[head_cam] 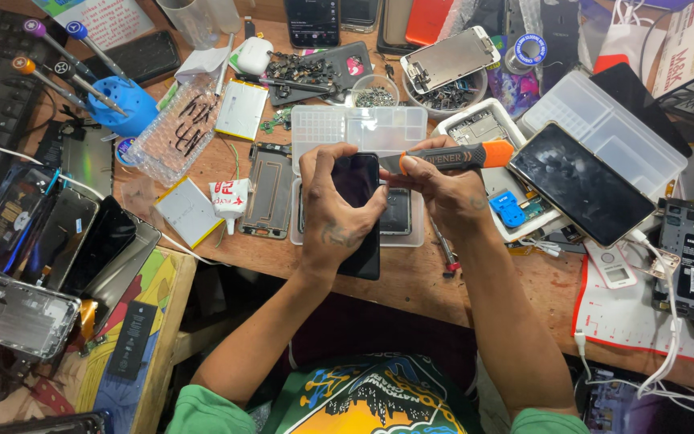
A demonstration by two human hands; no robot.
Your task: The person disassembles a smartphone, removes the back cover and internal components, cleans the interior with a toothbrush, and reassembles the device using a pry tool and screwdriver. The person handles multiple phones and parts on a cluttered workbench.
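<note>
both forearms come up from the near edge, over a green printed shirt (363,402), and meet above the middle of the wooden bench (411,277).

left hand (335,213): closed around a dark smartphone (357,181), fingers wrapped over its far end and left side, thumb across the glass face. the phone is held upright and tilted, its near end dropping past the wrist toward the bench edge.

right hand (443,189): closed on an orange and grey opening tool (453,155), gripped along the handle. the tip points left and meets the phone's upper right edge; whether the blade is inside the seam cannot be told.

location: the phone is at scene centre, lifted just above a clear plastic tray (359,133) that holds another stripped handset.

handling judgement: the phone looks light, rigid and thin, with a smooth glass face that is likely slippery and fragile. flexing or point pressure could crack it. the sound hold appears to be along the long side rails, as the left hand has it, with support behind the panel opposite the tool tip. the tool is stiff, and its handle gives a firm grip.

surroundings: a large dark phone (580,185) lies to the right on a white compartment box (604,120). a blue stand of screwdrivers (122,104) sits far left. bare phone frames (14,313) lie near left.
</note>
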